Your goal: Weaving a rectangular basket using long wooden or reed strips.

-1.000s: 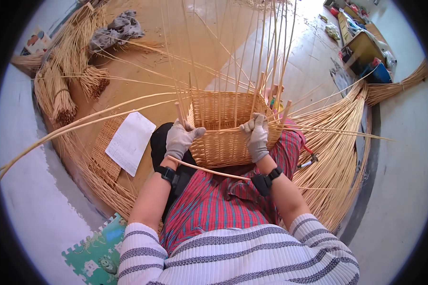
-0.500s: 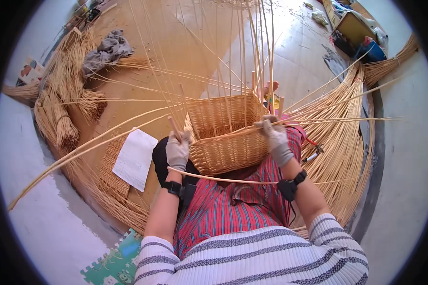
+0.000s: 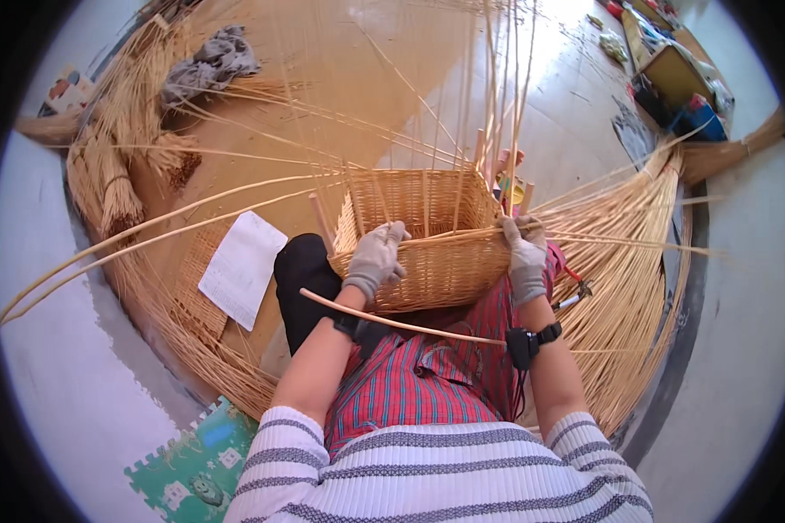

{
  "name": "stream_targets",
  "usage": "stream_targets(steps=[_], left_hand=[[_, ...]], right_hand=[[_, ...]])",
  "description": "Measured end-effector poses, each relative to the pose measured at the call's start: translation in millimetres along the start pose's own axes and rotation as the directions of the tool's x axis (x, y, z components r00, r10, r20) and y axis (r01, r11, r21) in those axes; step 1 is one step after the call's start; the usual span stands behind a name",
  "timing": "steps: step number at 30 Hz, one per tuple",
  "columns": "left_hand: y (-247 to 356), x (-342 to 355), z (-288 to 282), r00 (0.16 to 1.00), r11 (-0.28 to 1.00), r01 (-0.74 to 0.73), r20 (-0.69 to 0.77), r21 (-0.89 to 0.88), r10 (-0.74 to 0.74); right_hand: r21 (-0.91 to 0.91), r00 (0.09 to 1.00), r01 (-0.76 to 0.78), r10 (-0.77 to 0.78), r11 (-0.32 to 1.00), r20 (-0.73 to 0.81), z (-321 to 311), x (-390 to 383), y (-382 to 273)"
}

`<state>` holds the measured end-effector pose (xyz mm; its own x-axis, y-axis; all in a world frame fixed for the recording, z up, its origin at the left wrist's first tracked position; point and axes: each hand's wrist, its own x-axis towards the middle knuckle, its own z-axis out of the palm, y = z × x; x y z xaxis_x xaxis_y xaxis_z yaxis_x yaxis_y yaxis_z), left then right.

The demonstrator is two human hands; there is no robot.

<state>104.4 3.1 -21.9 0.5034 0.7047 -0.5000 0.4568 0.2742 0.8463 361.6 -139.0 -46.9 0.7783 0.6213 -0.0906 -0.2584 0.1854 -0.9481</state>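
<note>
A rectangular wicker basket [image 3: 445, 277], partly woven, rests on my lap with its open top facing up. Thin upright stakes rise from its walls, and thick wooden posts [image 3: 321, 223] stand at its corners. My gloved left hand [image 3: 378, 260] is closed at the left part of the front rim, fingertips on the rods there. At the right front corner my gloved right hand [image 3: 525, 253] grips the willow rods [image 3: 619, 240] running along the rim. What lies inside each grip is partly hidden. One loose curved rod [image 3: 401, 325] crosses in front of the basket, above my lap.
Long rods [image 3: 148, 231] stick out far to the left. Rod bundles lie at left [image 3: 118, 187] and right [image 3: 637, 261]. A paper sheet [image 3: 242, 268] rests on a woven panel [image 3: 196, 283]. Pliers [image 3: 574, 295] sit by my right knee; a green foam mat [image 3: 192, 462] is lower left.
My left hand has moved right, from the left corner post to the front rim. My right hand has shifted slightly right at its corner. The view has shifted a little.
</note>
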Motion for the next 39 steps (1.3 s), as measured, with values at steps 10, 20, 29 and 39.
stream_targets(steps=[10, 20, 29, 39], left_hand=[[5, -8, 19, 0.991, 0.996, -0.003, -0.133, 0.093, 0.015], [-2, 0, 18, 0.988, 0.999, 0.039, -0.151, -0.024, -0.042], [26, -21, 40, 0.716, 0.823, -0.559, -0.442, 0.101, 0.541], [39, 16, 109, 0.995, 0.995, -0.093, -0.036, -0.027, 0.092]], right_hand=[[-0.426, 0.829, 0.517, -0.312, 0.742, 0.463, 130, 22, -59], [-0.029, 0.771, 0.62, -0.603, 0.784, 0.205, 73, -6, -34], [0.049, 0.996, -0.038, 0.042, 0.998, -0.081, 5, -20, -47], [-0.6, 0.842, 0.539, -0.364, 0.592, 0.397, 48, 50, -81]])
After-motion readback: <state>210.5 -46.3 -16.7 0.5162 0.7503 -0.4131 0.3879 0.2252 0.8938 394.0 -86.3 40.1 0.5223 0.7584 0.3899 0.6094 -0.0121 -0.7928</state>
